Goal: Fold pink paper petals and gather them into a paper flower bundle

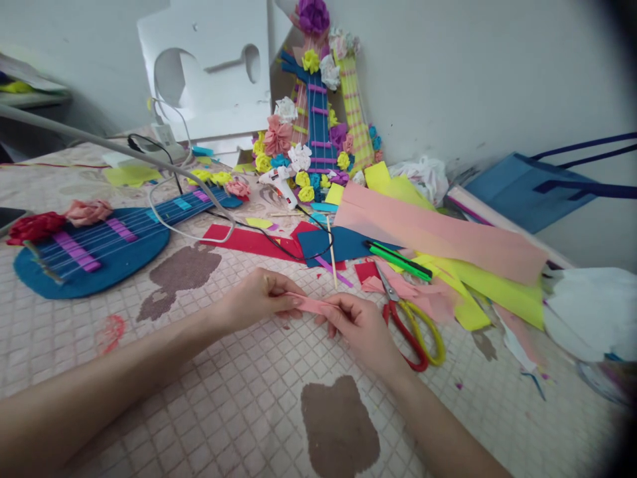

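Note:
Between my two hands a short strip of pink crepe paper (312, 305) is stretched over the table. My left hand (263, 299) pinches one end of it between thumb and fingers. The other end is gripped by my right hand (351, 318), its thumb on top. Close by on the right lie scissors (411, 332) with one red and one yellow handle loop. Pink paper scraps (428, 295) and a green cutter knife (402, 260) lie beyond them. A thin wooden stick (332, 255) points toward my hands.
A blue paper guitar (124, 245) with flowers lies at left. Decorated guitars (321, 119) lean on the wall behind a white glue gun (281, 184) with a trailing black cord. Red paper (253, 242) and a large pink sheet (438, 229) spread across the table (239, 398).

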Tool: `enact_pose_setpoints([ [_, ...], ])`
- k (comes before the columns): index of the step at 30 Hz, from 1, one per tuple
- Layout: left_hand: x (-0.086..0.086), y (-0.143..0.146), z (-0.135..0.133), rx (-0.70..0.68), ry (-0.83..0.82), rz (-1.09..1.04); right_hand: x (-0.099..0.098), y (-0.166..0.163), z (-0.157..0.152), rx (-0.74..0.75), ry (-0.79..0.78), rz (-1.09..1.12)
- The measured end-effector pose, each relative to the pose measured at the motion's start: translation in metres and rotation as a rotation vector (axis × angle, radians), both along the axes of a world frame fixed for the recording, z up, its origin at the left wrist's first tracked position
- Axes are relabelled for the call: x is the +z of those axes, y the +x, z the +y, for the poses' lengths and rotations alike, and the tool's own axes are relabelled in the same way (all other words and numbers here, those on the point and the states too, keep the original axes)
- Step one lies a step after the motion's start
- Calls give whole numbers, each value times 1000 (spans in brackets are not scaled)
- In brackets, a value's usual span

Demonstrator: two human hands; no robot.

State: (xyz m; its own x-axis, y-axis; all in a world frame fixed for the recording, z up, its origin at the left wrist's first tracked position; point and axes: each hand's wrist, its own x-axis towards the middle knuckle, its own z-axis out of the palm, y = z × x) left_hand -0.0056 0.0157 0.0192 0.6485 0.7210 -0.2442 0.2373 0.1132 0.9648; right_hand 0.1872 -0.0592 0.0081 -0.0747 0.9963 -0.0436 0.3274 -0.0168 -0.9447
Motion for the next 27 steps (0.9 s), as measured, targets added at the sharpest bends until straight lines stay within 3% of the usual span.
enact_pose_setpoints([
  [4, -1, -4, 4, -19, -156, -10, -2, 5, 1, 23, -21, 25],
  [9, -4, -12, 10, -21, -198, 26, -3, 6, 0, 10, -8, 16],
  [14, -3, -16, 16, 48, 18, -11, -2, 8, -1, -17, -6, 1],
  [20, -1, 0, -1, -28, 355, 96, -4, 3, -1, 69, 8, 8],
  [27, -10, 4, -6, 3, 365, 108, -5, -4, 0, 21, 61, -32],
])
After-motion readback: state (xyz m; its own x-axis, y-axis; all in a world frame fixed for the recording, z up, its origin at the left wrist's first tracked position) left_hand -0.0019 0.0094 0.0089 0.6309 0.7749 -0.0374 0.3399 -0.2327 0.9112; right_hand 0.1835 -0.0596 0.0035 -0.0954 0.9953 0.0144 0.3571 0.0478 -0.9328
